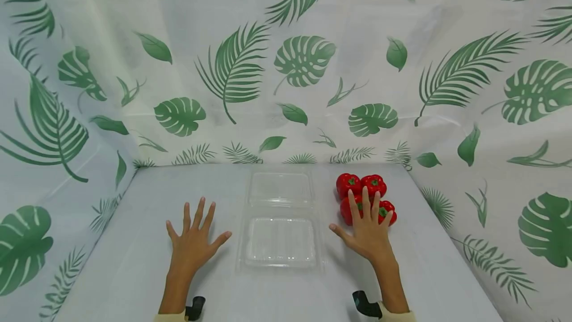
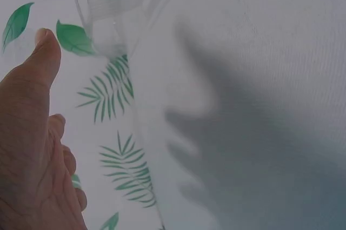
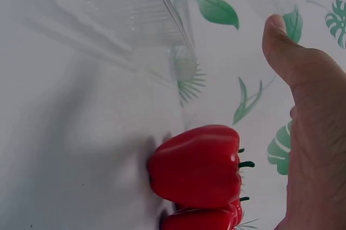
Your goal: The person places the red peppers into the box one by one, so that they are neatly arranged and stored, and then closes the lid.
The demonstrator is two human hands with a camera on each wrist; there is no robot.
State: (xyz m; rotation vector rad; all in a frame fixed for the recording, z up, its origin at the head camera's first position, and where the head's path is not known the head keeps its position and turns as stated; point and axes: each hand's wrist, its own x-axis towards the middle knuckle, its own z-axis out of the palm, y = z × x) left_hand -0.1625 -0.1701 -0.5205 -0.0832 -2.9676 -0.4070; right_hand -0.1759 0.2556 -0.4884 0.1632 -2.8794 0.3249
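My left hand (image 1: pixel 193 246) is spread flat above the white table, left of a clear plastic clamshell container (image 1: pixel 280 242), and holds nothing. Its shadow falls on the table in the left wrist view. On the other side, my right hand (image 1: pixel 370 235) has its fingers spread over a cluster of several red bell peppers (image 1: pixel 348 184), partly hiding the nearer ones. The right wrist view shows a gap between this hand and a red pepper (image 3: pixel 194 166) with a green stem. The container lies with its lid (image 1: pixel 280 189) opened toward the back.
The white table (image 1: pixel 134 272) meets a curtain (image 1: pixel 304 128) printed with green leaves at the back and both sides. The container stands in the middle, the peppers at the right rear. Dark wrist straps (image 1: pixel 366 304) show at the cuffs.
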